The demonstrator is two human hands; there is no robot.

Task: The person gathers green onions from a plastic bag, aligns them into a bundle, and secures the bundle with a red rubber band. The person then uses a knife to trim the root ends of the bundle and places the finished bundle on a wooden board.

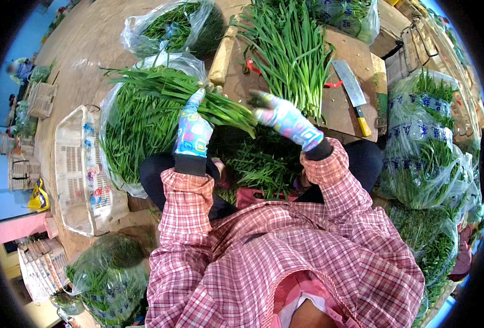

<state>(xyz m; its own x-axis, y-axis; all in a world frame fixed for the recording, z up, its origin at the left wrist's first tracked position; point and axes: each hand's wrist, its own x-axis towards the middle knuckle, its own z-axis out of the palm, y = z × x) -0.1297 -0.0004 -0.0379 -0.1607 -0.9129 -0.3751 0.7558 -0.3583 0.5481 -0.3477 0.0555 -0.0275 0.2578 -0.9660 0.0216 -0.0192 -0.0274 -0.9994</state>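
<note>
My left hand (194,123), in a patterned glove, grips a bunch of long green leaves (225,107), probably garlic chives. The bunch lies sideways, its cut-looking ends pointing right. Beside those ends is my right hand (287,119), gloved alike; its fingertips are motion-blurred, and they look parted with nothing between them. Ahead, a larger pile of the same greens (291,57) rests on a wooden board (344,119), pale stalks toward me. Red bands (333,84) show at the pile's sides. A cleaver (350,84) with a yellow-and-black handle lies to its right.
An open plastic bag of greens (139,131) stands under my left hand. Loose leaves (262,164) lie between my legs. To the left is a white plastic crate (73,172). Filled bags (422,139) line the right; another bag (172,28) stands ahead. A person (22,69) is far left.
</note>
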